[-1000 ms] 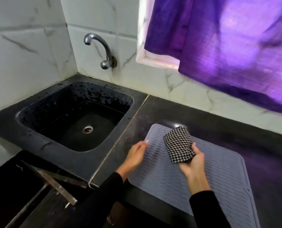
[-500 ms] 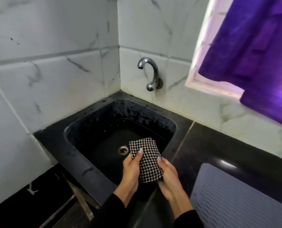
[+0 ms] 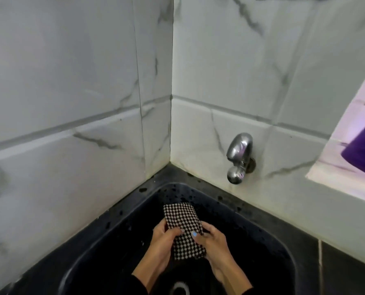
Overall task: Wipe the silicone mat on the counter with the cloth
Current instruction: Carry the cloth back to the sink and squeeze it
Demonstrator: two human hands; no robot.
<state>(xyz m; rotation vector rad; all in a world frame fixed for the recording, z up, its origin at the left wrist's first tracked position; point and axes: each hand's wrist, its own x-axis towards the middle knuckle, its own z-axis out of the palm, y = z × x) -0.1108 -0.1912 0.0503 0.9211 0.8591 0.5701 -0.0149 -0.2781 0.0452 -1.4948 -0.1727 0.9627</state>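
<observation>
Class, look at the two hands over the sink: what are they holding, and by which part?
Both the left hand and right hand grip the black-and-white checked cloth by its near end, one on each side edge.

Both hands, left hand (image 3: 163, 238) and right hand (image 3: 214, 241), grip the checkered cloth (image 3: 184, 228) (folded) over the black sink (image 3: 268, 241)
</observation>
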